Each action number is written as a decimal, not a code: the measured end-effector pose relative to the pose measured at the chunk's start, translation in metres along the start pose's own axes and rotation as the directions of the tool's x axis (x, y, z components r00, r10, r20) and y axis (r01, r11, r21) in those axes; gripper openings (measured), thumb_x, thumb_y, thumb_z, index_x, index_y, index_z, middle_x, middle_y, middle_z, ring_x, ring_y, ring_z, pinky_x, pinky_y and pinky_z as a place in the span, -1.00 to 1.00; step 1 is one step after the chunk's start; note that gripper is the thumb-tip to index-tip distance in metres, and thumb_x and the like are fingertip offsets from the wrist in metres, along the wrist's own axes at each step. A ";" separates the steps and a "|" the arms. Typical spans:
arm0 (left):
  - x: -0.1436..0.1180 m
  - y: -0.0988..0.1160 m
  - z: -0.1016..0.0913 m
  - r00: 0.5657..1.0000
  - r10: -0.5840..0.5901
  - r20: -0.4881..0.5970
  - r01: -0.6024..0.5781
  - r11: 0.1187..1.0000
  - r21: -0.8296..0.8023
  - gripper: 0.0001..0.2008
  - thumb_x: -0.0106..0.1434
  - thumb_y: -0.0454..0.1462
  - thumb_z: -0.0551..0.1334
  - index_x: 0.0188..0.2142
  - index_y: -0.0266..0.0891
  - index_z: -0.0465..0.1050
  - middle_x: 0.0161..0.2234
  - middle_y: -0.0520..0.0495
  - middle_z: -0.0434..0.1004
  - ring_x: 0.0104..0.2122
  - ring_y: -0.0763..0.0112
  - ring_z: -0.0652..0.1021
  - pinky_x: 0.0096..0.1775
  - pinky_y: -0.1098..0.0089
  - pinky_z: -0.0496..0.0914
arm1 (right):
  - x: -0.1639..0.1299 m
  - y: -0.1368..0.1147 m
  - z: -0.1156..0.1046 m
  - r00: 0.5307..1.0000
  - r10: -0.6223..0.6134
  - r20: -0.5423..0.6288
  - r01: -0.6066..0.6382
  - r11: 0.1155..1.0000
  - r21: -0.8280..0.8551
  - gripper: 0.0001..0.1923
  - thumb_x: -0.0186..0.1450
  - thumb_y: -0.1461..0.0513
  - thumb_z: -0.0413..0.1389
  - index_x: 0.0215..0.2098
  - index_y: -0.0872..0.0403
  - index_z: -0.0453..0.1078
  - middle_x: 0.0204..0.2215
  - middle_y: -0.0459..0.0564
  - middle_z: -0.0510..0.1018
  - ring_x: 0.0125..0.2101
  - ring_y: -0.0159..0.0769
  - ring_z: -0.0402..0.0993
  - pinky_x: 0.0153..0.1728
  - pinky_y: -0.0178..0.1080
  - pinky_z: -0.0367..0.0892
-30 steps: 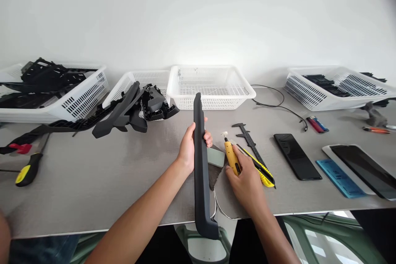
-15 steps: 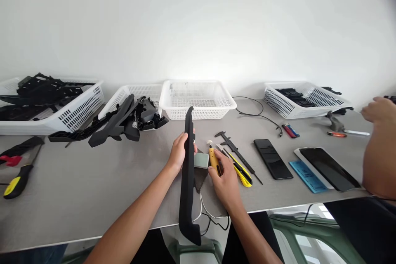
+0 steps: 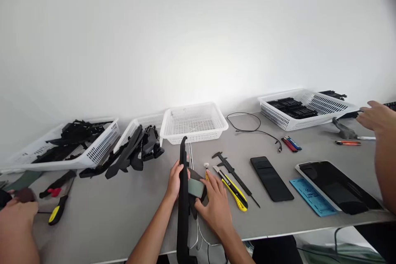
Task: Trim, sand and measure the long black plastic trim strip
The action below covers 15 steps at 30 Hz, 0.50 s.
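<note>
My left hand [image 3: 175, 182] is closed around a long black plastic trim piece [image 3: 182, 214], which stands on end with its top toward the baskets. To its right, a grey-green block [image 3: 195, 188] lies over a dark sheet [image 3: 193, 210]. My right hand [image 3: 215, 202] reaches over the block, thumb and index finger at its opposite edges. Under those fingers lies a yellow handheld tool with a white round tip [image 3: 206, 166], mostly hidden. Just right of it rest a yellow utility knife [image 3: 233, 192] and a dark caliper [image 3: 234, 174].
White baskets [image 3: 194, 135] line the wall, some with black plastic parts. A black phone [image 3: 271, 178], a blue plate [image 3: 312, 198] and a tablet-like device [image 3: 339, 185] lie to the right. Other people's hands show at far left [image 3: 18, 218] and far right [image 3: 379, 117]. A yellow-black screwdriver [image 3: 55, 212] lies left.
My right hand has shifted from the yellow tool's handle toward the grey-green block. The view has tilted, and another person's hand has come in at the left. My left hand keeps the trim.
</note>
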<state>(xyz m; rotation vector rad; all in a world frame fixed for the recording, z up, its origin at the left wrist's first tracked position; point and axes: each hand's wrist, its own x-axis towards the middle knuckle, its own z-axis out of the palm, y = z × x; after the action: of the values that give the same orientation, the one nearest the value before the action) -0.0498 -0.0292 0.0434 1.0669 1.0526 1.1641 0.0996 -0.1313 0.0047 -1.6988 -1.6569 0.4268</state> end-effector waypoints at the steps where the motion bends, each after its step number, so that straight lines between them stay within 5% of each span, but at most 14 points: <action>1: 0.000 0.000 0.000 1.000 -0.004 -0.009 0.004 1.000 0.002 -0.36 0.33 0.06 0.29 0.20 -0.38 0.54 -0.59 0.05 0.47 -0.58 0.41 0.37 -0.46 0.42 0.22 | 0.000 -0.001 0.001 1.000 0.014 0.006 -0.014 1.000 -0.001 -0.48 0.29 0.22 0.17 0.22 0.00 0.56 0.50 0.09 0.38 0.44 0.23 0.29 0.33 0.26 0.34; 15: -0.004 -0.005 -0.003 0.998 -0.034 -0.061 0.029 0.996 -0.081 -0.19 0.18 0.19 0.48 0.22 -0.28 0.48 -0.51 -0.01 0.58 -0.53 0.33 0.49 -0.41 0.36 0.38 | 0.001 0.003 0.009 1.000 0.011 -0.006 -0.011 0.999 -0.035 -0.49 0.28 0.27 0.16 0.19 -0.02 0.58 0.47 0.08 0.42 0.40 0.16 0.39 0.32 0.21 0.39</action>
<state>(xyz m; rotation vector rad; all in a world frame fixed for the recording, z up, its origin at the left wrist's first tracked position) -0.0518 -0.0331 0.0380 0.9535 1.0583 1.2113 0.0959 -0.1283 -0.0030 -1.7338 -1.6612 0.3997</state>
